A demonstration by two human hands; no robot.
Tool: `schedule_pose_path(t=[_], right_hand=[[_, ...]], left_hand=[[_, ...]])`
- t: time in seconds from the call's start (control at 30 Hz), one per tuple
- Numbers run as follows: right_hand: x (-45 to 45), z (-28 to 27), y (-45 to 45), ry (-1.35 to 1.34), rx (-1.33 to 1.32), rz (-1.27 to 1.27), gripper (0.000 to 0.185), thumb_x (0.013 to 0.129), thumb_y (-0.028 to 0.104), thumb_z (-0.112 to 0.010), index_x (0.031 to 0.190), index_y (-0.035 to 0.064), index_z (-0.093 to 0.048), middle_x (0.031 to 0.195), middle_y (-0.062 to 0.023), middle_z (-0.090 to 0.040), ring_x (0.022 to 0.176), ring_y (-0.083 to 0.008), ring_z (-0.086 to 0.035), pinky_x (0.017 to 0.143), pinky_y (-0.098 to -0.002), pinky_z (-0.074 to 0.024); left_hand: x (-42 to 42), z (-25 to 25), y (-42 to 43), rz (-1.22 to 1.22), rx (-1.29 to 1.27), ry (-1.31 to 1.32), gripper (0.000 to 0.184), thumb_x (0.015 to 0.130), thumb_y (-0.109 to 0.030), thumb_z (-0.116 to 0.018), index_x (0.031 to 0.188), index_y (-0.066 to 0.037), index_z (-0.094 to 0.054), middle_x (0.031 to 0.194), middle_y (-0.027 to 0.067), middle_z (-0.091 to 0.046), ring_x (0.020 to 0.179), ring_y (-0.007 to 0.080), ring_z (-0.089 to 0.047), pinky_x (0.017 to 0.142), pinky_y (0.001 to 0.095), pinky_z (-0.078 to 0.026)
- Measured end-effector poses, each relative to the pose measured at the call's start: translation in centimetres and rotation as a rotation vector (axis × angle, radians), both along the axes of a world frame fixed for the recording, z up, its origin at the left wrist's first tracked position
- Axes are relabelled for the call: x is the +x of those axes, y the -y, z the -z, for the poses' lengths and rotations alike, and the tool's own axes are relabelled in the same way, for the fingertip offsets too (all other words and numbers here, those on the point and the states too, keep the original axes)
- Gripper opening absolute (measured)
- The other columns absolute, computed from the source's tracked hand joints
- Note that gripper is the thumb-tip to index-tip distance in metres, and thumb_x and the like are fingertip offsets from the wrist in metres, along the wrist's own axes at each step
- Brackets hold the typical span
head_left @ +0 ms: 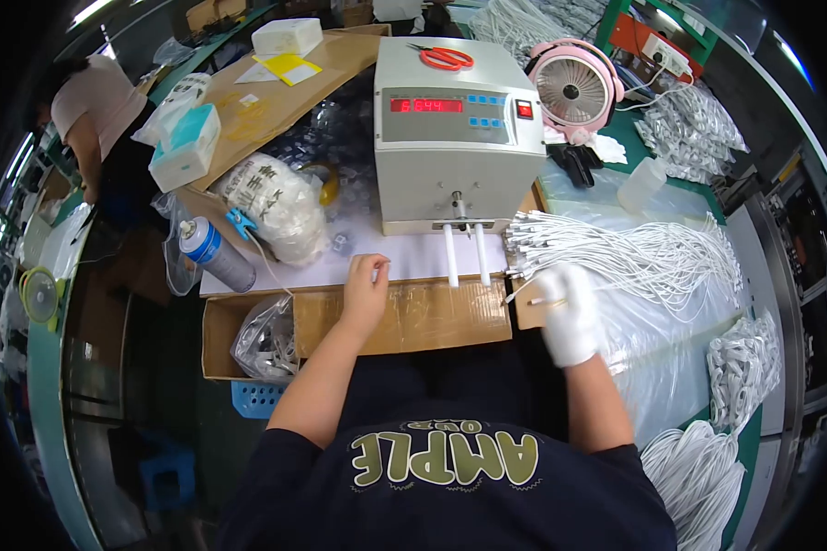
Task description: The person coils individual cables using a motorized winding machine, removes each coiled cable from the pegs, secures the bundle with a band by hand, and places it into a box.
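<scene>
My left hand (pixel 368 286) is bare and raised over the cardboard box edge, left of the machine's prongs. Its fingers are bent together in a pinch; whatever may be between them is too small to make out. In a white glove, my right hand (pixel 570 317) hovers at the left end of a bundle of white cables (pixel 625 257). Motion smears its fingers, so their grip is unclear. Two white prongs (pixel 451 257) stick out from the front of a grey machine (pixel 459 174) with a red digital display.
Left of the machine are a spray can (pixel 219 255), a plastic-wrapped roll (pixel 276 207) and a cardboard box (pixel 404 317). Red-handled scissors (pixel 447 59) lie on top of it. A pink fan (pixel 574 90) and more cable bundles (pixel 698 487) stand right. Another person (pixel 101 119) works far left.
</scene>
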State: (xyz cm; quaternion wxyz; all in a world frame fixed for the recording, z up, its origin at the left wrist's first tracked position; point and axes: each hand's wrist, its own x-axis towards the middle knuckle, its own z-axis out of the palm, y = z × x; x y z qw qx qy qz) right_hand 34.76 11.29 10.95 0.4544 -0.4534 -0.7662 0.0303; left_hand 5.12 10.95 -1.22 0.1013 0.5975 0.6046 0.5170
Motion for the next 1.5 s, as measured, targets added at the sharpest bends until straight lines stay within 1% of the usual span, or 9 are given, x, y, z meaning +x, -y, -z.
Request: schedule_pose_path(t=[0.07,0.33,0.6,0.83,1.17,1.27,1.33,1.37,1.5], right_hand=[[-3.5,-3.0,3.0,0.268,-0.115,-0.296,0.014,0.085,0.020,-0.064,0.085,0.0062,-0.062,0.080,-0.0136,-0.063,0.072,-0.0324,-0.061,0.064,-0.0404,-0.0488],[-1.7,-1.3,-5.1,0.331,-0.220,-0.127,0.022,0.090,0.030,-0.059,0.085,0.0082,-0.061,0.080,-0.0118,-0.063,0.075,-0.0315,-0.063,0.065,-0.0405,-0.0501],[-3.5,0.4,-7.8,0.337,0.032,-0.192,0.023,0.088,0.030,-0.059,0.081,0.0086,-0.061,0.078,-0.0120,-0.063,0.073,-0.0294,-0.063,0.064,-0.0407,-0.0498],[2.0,2.6,-8.5,0.568,-0.073,-0.202,0.024,0.087,0.030,-0.058,0.075,0.0091,-0.060,0.074,-0.0117,-0.060,0.070,-0.0329,-0.061,0.062,-0.0430,-0.0487],[-1.3,1.5,-5.0,0.610,-0.026,-0.286,0.019,0.090,0.029,-0.054,0.093,0.0124,-0.062,0.072,-0.0083,-0.061,0.067,-0.0314,-0.063,0.062,-0.0427,-0.0503],[-3.2,3.8,-3.4,0.322,-0.427,-0.232,0.027,0.092,0.034,-0.055,0.107,0.0122,-0.061,0.086,-0.0101,-0.067,0.077,-0.0327,-0.065,0.068,-0.0412,-0.0517],[-6.1,5.6,-2.6,-0.325,-0.759,-0.412,0.047,0.093,0.042,-0.054,0.129,0.0110,-0.051,0.104,-0.0069,-0.066,0.087,-0.0189,-0.065,0.077,-0.0338,-0.0519],[-8.3,5.9,-1.8,-0.633,-0.894,-0.357,0.042,0.095,0.040,-0.052,0.124,0.0097,-0.052,0.098,-0.0039,-0.063,0.088,-0.0162,-0.062,0.078,-0.0330,-0.0501],[-13.9,8.2,-3.3,-1.536,-0.933,-0.450,0.036,0.099,0.036,-0.047,0.125,0.0103,-0.047,0.106,-0.0023,-0.056,0.099,-0.0152,-0.057,0.083,-0.0326,-0.0472]], left_hand=[[0.8,-0.4,-0.7,0.029,0.012,0.048,0.019,0.087,-0.006,-0.062,0.106,-0.003,-0.058,0.099,0.0144,-0.058,0.087,0.0271,-0.060,0.078,0.0344,-0.049],[-1.6,-0.5,4.0,0.032,-0.191,0.268,0.032,0.090,-0.006,-0.061,0.122,-0.002,-0.057,0.112,0.0136,-0.061,0.096,0.0203,-0.063,0.081,0.0291,-0.051],[0.1,-0.3,3.8,0.122,-0.207,0.306,0.032,0.091,-0.008,-0.060,0.122,-0.002,-0.057,0.109,0.0117,-0.062,0.098,0.0177,-0.062,0.083,0.0283,-0.050],[-1.9,0.0,4.1,0.104,-0.262,0.361,0.032,0.090,-0.008,-0.062,0.121,-0.001,-0.058,0.108,0.0098,-0.062,0.097,0.0143,-0.061,0.083,0.0270,-0.049],[0.6,-3.2,1.5,0.181,-0.270,0.329,0.031,0.092,-0.008,-0.060,0.122,-0.002,-0.058,0.111,0.0128,-0.063,0.098,0.0179,-0.062,0.086,0.0294,-0.049],[1.0,-4.4,0.2,0.195,-0.176,0.352,0.030,0.093,-0.009,-0.058,0.122,-0.002,-0.057,0.110,0.0131,-0.063,0.100,0.0187,-0.062,0.087,0.0304,-0.048],[3.7,-7.0,-1.4,0.290,-0.088,0.353,0.031,0.092,-0.010,-0.059,0.122,-0.002,-0.057,0.111,0.0139,-0.063,0.101,0.0207,-0.062,0.088,0.0322,-0.048],[5.5,-8.9,-2.2,0.334,-0.040,0.352,0.031,0.092,-0.011,-0.059,0.121,-0.002,-0.057,0.111,0.0144,-0.064,0.101,0.0217,-0.062,0.089,0.0331,-0.048],[9.8,-13.5,-5.4,0.404,-0.264,-0.237,0.031,0.090,-0.016,-0.060,0.117,0.000,-0.058,0.105,0.0148,-0.066,0.100,0.0231,-0.063,0.086,0.0316,-0.048]])
